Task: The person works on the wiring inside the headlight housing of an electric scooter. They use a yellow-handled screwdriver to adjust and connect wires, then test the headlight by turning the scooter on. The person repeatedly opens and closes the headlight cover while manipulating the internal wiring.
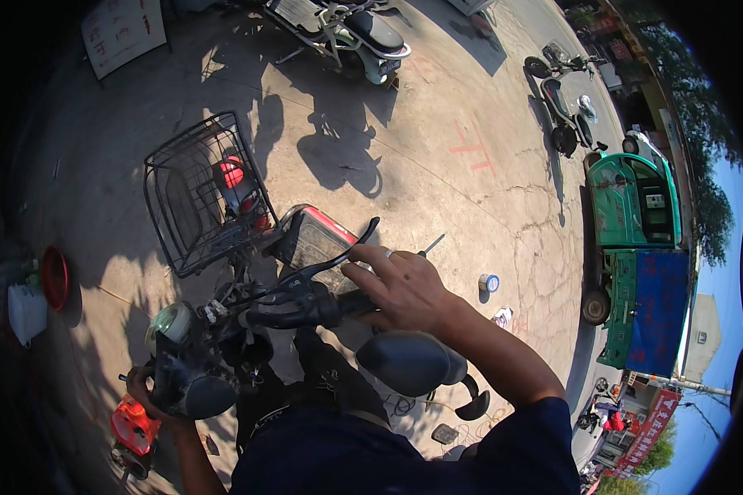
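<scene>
Before me stands a two-wheeler with black handlebars [288, 317] and a black wire basket [207, 195] at its front. My right hand [405, 284], a ring on one finger, is around the right handlebar grip [356, 303]. Its fingertips touch the black brake lever [340, 257]. At the lower left, my left hand [141, 388] is curled beside a black rounded part [207, 396], which hides much of it. A small dark tip sticks out past those fingers; what the hand grips is hidden. Inside or behind the basket mesh shows a red and white object [232, 173].
A red basin [56, 278] and white container [28, 312] stand left. An orange-red object [135, 424] is near my left arm. Ahead is a parked scooter [359, 37]. Rightward are a screwdriver-like tool [434, 245], a blue-white can [488, 283] and a green three-wheeled truck [625, 204].
</scene>
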`<move>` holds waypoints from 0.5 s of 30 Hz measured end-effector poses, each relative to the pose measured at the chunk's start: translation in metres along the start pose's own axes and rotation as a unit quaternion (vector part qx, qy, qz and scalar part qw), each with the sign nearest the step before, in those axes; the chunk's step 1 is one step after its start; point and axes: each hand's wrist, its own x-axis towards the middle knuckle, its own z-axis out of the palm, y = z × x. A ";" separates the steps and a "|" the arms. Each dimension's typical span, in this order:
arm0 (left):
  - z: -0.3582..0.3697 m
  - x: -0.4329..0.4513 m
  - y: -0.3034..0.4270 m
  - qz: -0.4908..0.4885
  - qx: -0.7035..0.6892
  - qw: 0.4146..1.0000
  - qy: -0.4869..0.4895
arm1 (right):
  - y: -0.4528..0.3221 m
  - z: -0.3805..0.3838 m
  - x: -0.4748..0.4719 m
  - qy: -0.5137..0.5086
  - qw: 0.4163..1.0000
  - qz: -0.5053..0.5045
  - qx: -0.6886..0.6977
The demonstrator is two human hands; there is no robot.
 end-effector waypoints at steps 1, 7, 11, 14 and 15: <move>0.000 0.001 0.001 0.004 0.008 1.000 -0.001 | 0.000 0.000 0.001 0.003 1.000 -0.005 -0.007; -0.002 0.003 0.003 0.024 0.012 1.000 -0.007 | -0.004 -0.002 0.002 -0.010 0.999 0.033 -0.010; -0.002 0.002 0.002 0.028 0.042 0.999 -0.009 | -0.005 -0.001 0.003 -0.007 0.999 0.041 -0.020; -0.002 0.002 0.001 -0.005 0.004 1.000 -0.007 | -0.004 -0.001 0.002 -0.017 0.998 0.048 -0.024; -0.003 0.001 0.000 -0.009 -0.008 1.000 -0.012 | -0.004 -0.001 0.002 -0.010 0.999 0.045 -0.021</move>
